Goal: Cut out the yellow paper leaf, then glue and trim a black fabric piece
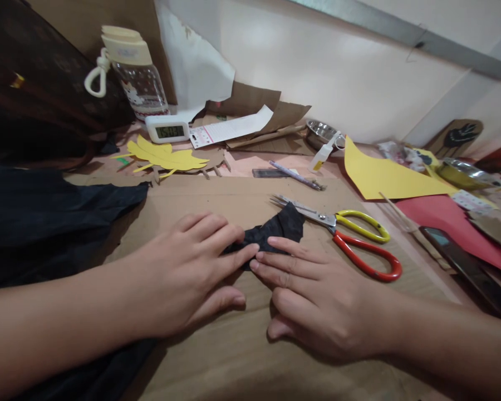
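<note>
A small folded piece of thin black material (290, 223), cloth or paper, lies flat on the brown cardboard (200, 367). My left hand (196, 267) rests on its left end, index finger stretched out and thumb apart. From the other side, the outstretched fingertips of my right hand (321, 289) press on its lower edge, almost touching my left index finger. Neither hand grips anything. Just behind my right hand are scissors (326, 218) with one yellow and one red handle, their blades partly behind the black piece. A larger dark sheet (45, 223) spreads under and beyond my left forearm.
Along the back stand a clear bottle (140, 83), a white digital clock (167, 129) and a metal bowl (319, 131). Yellow leaf-like cut-outs (162, 153), a pen (296, 174) and a small glue bottle (324, 153) lie nearer. To the right are yellow paper (384, 172), red paper (455, 223) and a phone (463, 262).
</note>
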Motion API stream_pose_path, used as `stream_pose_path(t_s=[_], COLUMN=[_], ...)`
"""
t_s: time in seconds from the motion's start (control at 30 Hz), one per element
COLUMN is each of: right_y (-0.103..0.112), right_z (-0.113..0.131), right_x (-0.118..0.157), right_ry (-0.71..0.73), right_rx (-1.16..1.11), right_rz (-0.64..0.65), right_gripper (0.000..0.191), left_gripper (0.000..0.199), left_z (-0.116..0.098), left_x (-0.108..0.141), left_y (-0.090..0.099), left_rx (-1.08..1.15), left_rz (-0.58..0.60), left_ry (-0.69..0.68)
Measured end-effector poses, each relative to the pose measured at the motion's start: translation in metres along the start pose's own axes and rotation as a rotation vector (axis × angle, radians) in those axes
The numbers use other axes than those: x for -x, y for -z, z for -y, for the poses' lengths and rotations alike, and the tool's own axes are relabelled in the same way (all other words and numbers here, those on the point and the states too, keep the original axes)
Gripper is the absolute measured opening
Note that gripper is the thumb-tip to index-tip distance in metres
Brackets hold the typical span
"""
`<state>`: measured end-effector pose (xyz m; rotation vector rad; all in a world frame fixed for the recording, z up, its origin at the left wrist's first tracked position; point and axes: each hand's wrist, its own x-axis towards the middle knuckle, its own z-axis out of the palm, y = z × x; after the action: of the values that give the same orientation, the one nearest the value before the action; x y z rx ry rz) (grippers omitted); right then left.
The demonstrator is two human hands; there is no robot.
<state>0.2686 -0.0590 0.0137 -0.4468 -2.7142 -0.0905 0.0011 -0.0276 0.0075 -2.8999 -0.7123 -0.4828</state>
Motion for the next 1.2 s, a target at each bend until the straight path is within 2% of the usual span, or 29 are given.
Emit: stream_pose_path(t_s=[0.1, 0.37, 0.53, 0.67, 0.83, 0.93, 1.07, 1.2], right_y=[0.0, -0.002, -0.005, -0.007, -0.004, -0.001, -0.001, -0.004], right_z=[0.0, -0.001, -0.004, -0.007, -0.004, 0.0, 0.001, -0.001], right_x=[0.0, 0.002, 0.001, -0.001, 0.0, 0.001, 0.002, 0.003], right_ry=[0.001, 0.02, 0.086, 0.18, 0.265, 0.166, -0.044, -0.06], right_rx=[0.013, 0.064, 0.119, 0.178, 0.164, 0.145, 0.081, 0.01], right_rz=[-0.005, -0.028, -0.078, -0.148, -0.216, -0.225, -0.125, -0.069], right_gripper=[0.035, 0.032, 0.03, 0.035, 0.036, 0.032, 0.03, 0.028], left_gripper=[0.047, 0.052, 0.051, 0.049, 0.049, 0.053, 0.058, 0.057], left_z=[-0.001, -0.001, -0.001, 0.0, 0.001, 0.003, 0.004, 0.006], left_x=[-0.001, 0.006, 0.006, 0.005, 0.007, 0.009, 0.008, 0.003], left_y=[0.0, -0.013, -0.015, -0.016, -0.019, -0.02, -0.016, -0.013], left_rx=[0.062, 0.061, 0.05, 0.044, 0.043, 0.106, 0.196, 0.207], left_rz=[0.055, -0.061, -0.07, -0.083, -0.092, -0.071, -0.016, -0.001], left_ry=[0.026, 0.072, 0.078, 0.085, 0.075, 0.09, 0.134, 0.143])
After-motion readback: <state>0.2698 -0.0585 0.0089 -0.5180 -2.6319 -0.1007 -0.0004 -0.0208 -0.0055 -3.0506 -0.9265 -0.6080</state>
